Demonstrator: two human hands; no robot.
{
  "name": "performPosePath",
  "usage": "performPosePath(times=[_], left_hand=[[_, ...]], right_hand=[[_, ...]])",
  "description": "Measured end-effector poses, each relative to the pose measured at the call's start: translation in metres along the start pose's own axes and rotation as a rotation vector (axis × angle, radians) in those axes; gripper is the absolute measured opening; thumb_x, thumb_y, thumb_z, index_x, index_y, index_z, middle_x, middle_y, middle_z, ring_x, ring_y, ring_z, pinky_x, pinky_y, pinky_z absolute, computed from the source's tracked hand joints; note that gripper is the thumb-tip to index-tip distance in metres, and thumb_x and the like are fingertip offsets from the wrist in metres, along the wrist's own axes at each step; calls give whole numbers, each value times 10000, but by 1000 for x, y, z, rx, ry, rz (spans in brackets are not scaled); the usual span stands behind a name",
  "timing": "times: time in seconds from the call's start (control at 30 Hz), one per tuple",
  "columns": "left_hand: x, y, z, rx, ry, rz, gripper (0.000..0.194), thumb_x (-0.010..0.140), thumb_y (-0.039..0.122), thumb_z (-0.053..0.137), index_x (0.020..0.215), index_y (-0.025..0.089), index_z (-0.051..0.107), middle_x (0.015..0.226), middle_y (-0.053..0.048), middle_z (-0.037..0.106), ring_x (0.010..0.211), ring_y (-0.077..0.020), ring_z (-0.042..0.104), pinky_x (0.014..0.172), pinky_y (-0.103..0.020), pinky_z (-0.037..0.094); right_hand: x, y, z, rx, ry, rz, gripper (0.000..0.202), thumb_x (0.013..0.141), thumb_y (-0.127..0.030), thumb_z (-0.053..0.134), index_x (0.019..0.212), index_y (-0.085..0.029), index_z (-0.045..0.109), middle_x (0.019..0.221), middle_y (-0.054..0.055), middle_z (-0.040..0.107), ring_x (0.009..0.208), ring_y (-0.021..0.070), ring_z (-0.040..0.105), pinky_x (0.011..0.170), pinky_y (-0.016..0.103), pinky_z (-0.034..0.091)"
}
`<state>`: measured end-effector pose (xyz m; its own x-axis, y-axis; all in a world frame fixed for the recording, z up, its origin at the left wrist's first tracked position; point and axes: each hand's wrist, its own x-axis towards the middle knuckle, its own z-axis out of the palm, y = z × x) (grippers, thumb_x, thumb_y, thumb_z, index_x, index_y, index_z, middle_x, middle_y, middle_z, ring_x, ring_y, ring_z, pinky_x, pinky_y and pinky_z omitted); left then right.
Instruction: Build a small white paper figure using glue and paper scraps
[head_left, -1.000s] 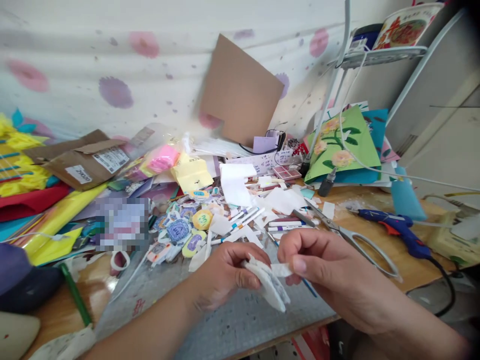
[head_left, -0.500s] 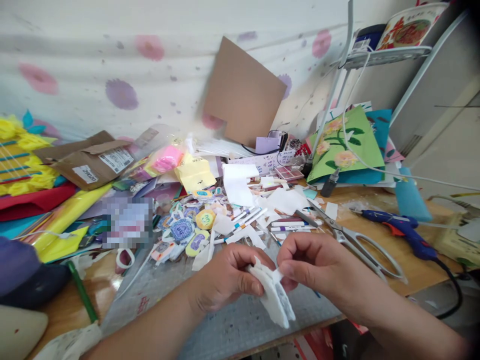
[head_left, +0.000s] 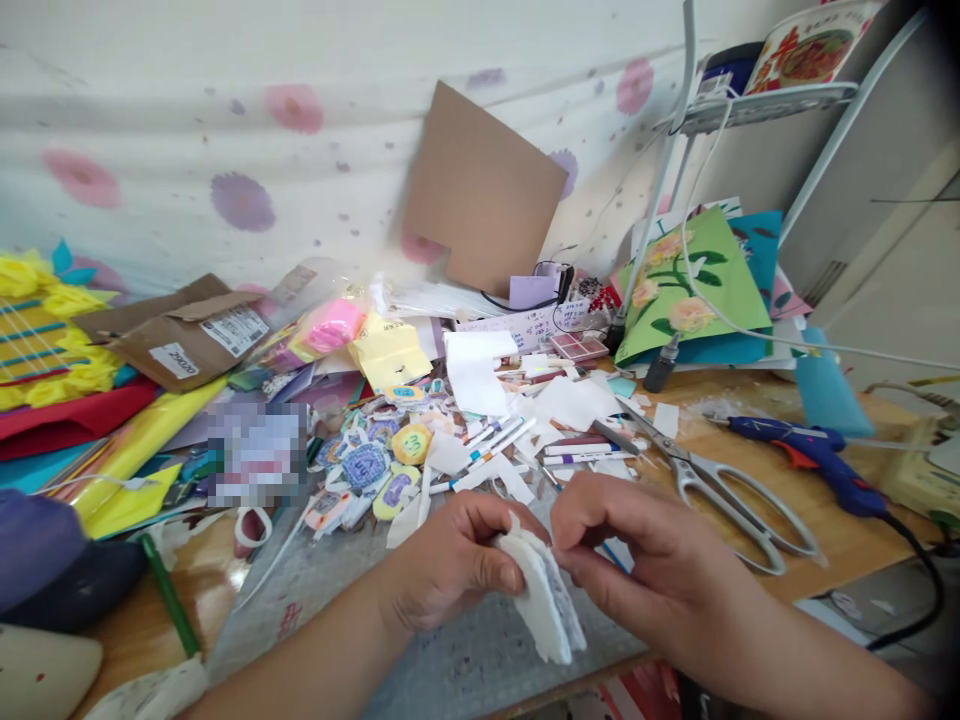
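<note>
My left hand (head_left: 469, 560) pinches a small white layered paper piece (head_left: 536, 590) between thumb and fingers, above the grey cutting mat (head_left: 420, 660). The piece hangs down at a tilt, its two layers parted along the lower right side. At its upper right edge, my right hand (head_left: 615, 550) is closed, thumb and forefinger pressed together against the paper. Whatever lies between those fingertips is too small to make out. Behind the hands are colourful paper cutouts (head_left: 365, 465), markers (head_left: 499, 445) and white paper scraps (head_left: 480, 370).
Silver scissors (head_left: 739, 500) and a blue glue gun (head_left: 810, 450) lie at the right. A brown cardboard sheet (head_left: 484, 190) leans on the wall. Cardboard packaging (head_left: 180, 335) and a green stick (head_left: 169, 590) are at the left. A white cable (head_left: 787, 340) crosses the right side.
The right hand has turned slightly, its fingers now more along the paper's upper right edge. The white strip between the hands no longer shows. The view has shifted slightly.
</note>
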<state>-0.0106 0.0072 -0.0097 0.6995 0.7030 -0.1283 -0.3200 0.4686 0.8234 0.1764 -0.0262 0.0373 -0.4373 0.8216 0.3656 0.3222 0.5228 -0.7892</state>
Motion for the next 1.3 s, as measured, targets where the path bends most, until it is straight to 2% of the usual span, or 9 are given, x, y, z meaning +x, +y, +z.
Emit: performPosePath(times=[0.1, 0.4, 0.6, 0.67, 0.9, 1.03, 1.13, 1.3], left_hand=[[0, 0, 0, -5, -3, 8, 252, 509, 262, 862, 696, 141, 743, 674, -17, 658, 632, -127, 564, 624, -237, 402], [1, -1, -1, -1, -9, 15, 274, 494, 273, 867, 700, 139, 745, 679, -24, 662, 647, -134, 567, 623, -232, 412], [1, -2, -3, -18, -77, 18, 255, 550, 241, 846, 757, 131, 745, 698, -20, 678, 677, -137, 603, 652, -229, 428], [1, -2, -3, -26, -91, 17, 242, 560, 232, 842, 760, 137, 744, 718, -19, 687, 690, -141, 615, 666, -236, 435], [1, -1, -2, -28, -99, 21, 225, 569, 229, 837, 756, 143, 745, 713, -16, 681, 698, -146, 622, 670, -241, 444], [0, -1, -3, -15, -67, 23, 243, 540, 241, 850, 739, 148, 747, 718, -21, 681, 690, -142, 604, 655, -235, 434], [0, -2, -4, 0, -40, 12, 258, 520, 245, 858, 732, 150, 747, 721, -22, 679, 672, -132, 583, 643, -229, 427], [1, -3, -3, 5, -7, 25, 271, 513, 278, 860, 700, 132, 730, 679, -12, 637, 640, -123, 555, 617, -226, 403]], right_hand=[[-1, -3, -2, -49, -10, -81, 152, 802, -51, 495, 757, -184, 555, 712, -7, 568, 659, 104, 533, 592, 212, 409], [-4, -2, 0, -43, 35, -134, 144, 816, -57, 529, 762, -184, 569, 720, -17, 585, 664, 87, 543, 603, 192, 411], [-5, -4, 1, 140, 54, 75, 75, 841, -171, 550, 779, -192, 585, 685, -18, 575, 614, 108, 531, 545, 210, 427], [-4, -3, 1, 196, 54, 91, 79, 841, -173, 550, 775, -188, 591, 683, -16, 573, 612, 112, 533, 543, 216, 433], [-2, 2, 1, 96, 28, -78, 147, 834, -71, 543, 754, -177, 606, 727, -13, 587, 683, 91, 557, 621, 208, 430], [-3, 2, -1, 40, 30, -173, 193, 826, -29, 511, 829, -175, 635, 779, 9, 597, 714, 92, 576, 627, 196, 436], [-4, 1, -2, -9, 19, -224, 301, 793, 19, 489, 913, -206, 649, 826, 16, 596, 738, 94, 585, 619, 181, 439], [-6, -1, -3, -215, -16, -279, 309, 784, 26, 446, 909, -194, 622, 852, 40, 592, 723, 113, 568, 604, 203, 446]])
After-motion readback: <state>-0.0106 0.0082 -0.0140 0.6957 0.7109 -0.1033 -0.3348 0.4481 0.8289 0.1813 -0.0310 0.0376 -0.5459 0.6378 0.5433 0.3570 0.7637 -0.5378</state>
